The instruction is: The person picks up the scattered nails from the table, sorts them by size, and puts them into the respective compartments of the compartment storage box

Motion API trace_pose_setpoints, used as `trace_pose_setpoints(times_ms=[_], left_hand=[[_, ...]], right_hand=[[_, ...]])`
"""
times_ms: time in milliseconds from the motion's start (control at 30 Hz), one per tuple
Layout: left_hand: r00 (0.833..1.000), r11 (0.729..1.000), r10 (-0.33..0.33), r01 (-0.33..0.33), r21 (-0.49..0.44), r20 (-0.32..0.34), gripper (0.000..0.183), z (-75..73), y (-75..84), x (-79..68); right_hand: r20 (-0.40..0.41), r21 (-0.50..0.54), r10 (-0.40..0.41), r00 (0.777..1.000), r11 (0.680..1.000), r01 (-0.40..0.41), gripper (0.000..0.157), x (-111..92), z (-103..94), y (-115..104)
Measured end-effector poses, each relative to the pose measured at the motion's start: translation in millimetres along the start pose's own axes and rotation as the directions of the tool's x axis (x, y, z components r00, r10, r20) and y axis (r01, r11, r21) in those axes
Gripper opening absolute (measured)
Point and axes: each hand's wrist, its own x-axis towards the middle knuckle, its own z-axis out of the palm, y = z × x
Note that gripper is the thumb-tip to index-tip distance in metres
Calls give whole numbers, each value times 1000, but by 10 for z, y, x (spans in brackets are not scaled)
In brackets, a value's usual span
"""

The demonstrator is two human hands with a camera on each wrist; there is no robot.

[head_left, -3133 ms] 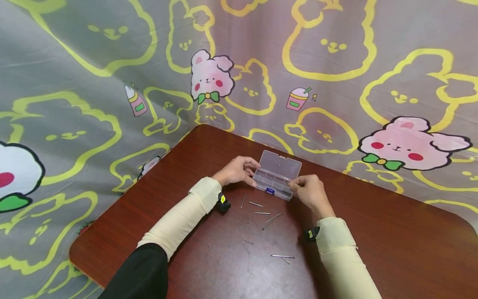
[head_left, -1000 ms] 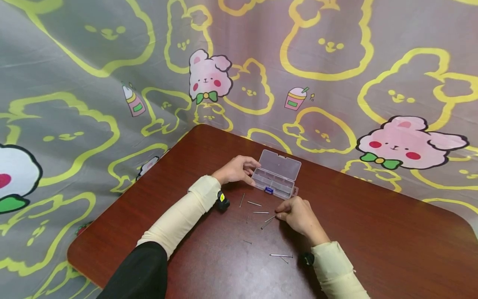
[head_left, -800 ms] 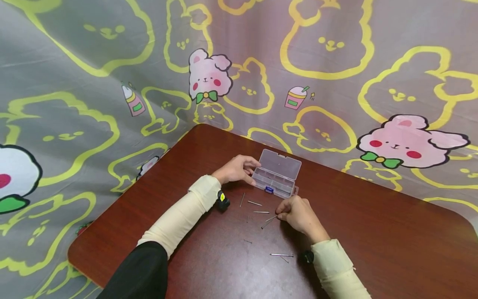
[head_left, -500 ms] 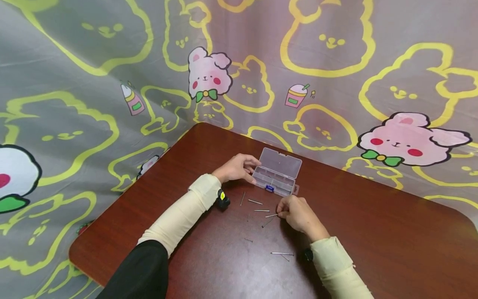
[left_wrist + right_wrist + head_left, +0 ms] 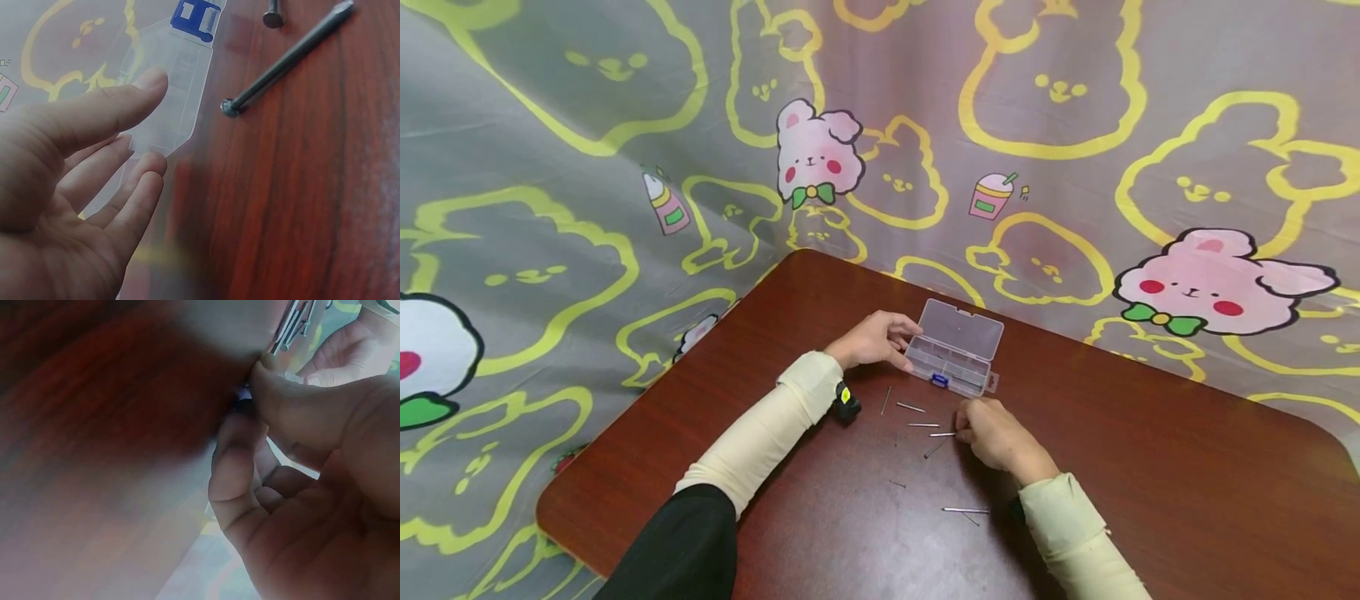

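A clear plastic compartment box [image 5: 961,386] with a blue latch [image 5: 939,381] stands with its lid [image 5: 962,328] raised, towards the far side of the table. My left hand [image 5: 874,340] holds its left end, thumb at the front corner and fingers at the lid side; the left wrist view shows the thumb [image 5: 119,109] over the clear end wall. In front of the box, my right hand [image 5: 996,432] pinches a nail [image 5: 942,434] between thumb and index finger, its shaft sticking out to the left. Another nail [image 5: 934,450] lies just below it. The pinched end is hidden by the fingers.
Several loose nails lie on the brown table [image 5: 790,517]: one upright in view [image 5: 886,401], others near the box such as a nail [image 5: 911,407], and a long nail [image 5: 965,510] nearer the front. A patterned curtain [image 5: 925,83] hangs behind the table.
My right hand has come from the box's right end down to the nails. The nail at its fingertips has swung from slanted to nearly level. The left hand stays at the box.
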Motion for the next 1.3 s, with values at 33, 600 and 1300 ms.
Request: trace_pose_setpoints(times_ms=[33, 600, 1300], left_hand=[[1000, 1000, -2, 2, 1, -1, 64, -1, -4, -1], [1000, 1000, -13, 13, 23, -6, 64, -1, 8, -23], [1000, 1000, -9, 9, 10, -3, 63, -11, 11, -19]], right_hand=[[6, -8, -12, 1000, 1000, 12, 23, 0, -5, -1], [-61, 131, 9, 998, 991, -1, 22, -55, -132, 42], [-164, 307, 65, 984, 952, -12, 17, 35, -205, 212]])
